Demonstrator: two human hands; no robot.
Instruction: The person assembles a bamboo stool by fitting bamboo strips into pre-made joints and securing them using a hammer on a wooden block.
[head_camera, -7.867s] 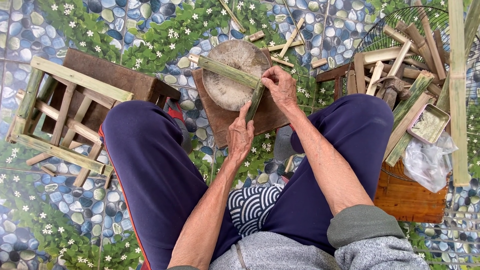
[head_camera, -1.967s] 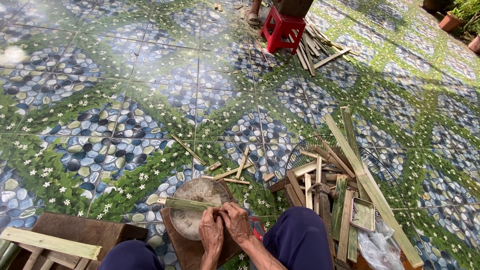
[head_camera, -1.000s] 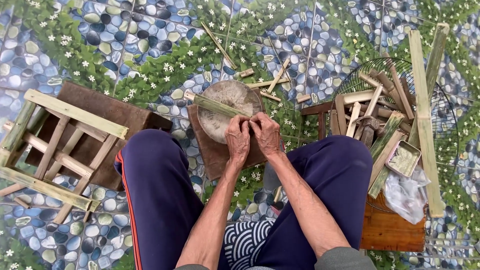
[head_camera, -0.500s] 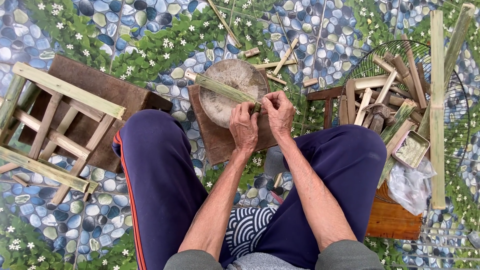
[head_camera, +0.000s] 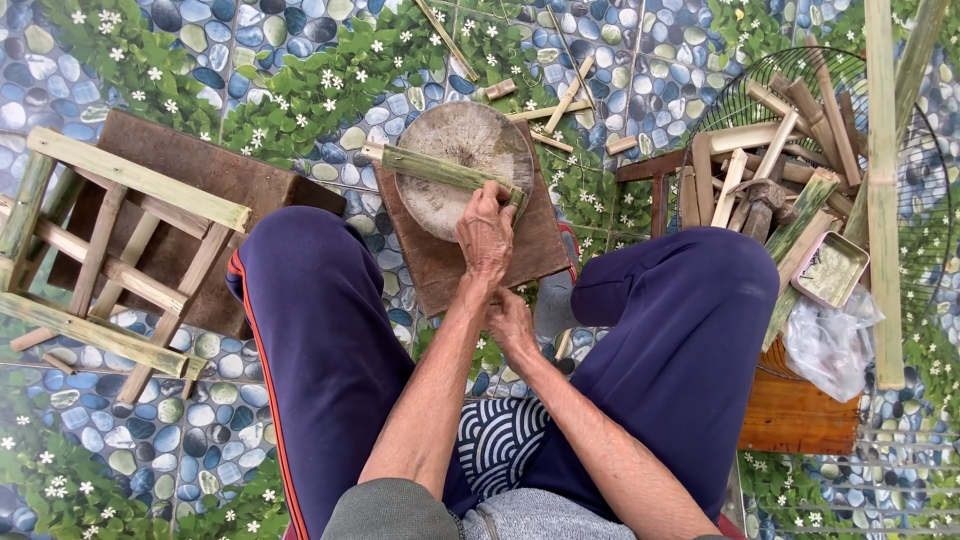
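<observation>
A split green bamboo strip (head_camera: 440, 168) lies slantwise across a round wooden chopping block (head_camera: 470, 125), which rests on a brown board (head_camera: 545, 250) between my knees. My left hand (head_camera: 485, 235) grips the strip's right end and presses it against the block. My right hand (head_camera: 512, 320) sits lower, close to my left wrist, above my lap. Its fingers are curled and partly hidden by the left forearm, so I cannot tell if it holds anything.
A bamboo stool frame (head_camera: 110, 250) lies on a dark board at left. At right, a wire basket (head_camera: 760, 100) holds cut bamboo pieces, beside long bamboo poles (head_camera: 882, 180), a small metal tray (head_camera: 830, 268), a plastic bag (head_camera: 830, 340) and an orange wooden stool (head_camera: 795, 410). Offcuts litter the tiled floor.
My right hand has left the bamboo strip and drawn back toward my lap. The left hand stays on the strip's right end. The view has tilted down from the far floor.
</observation>
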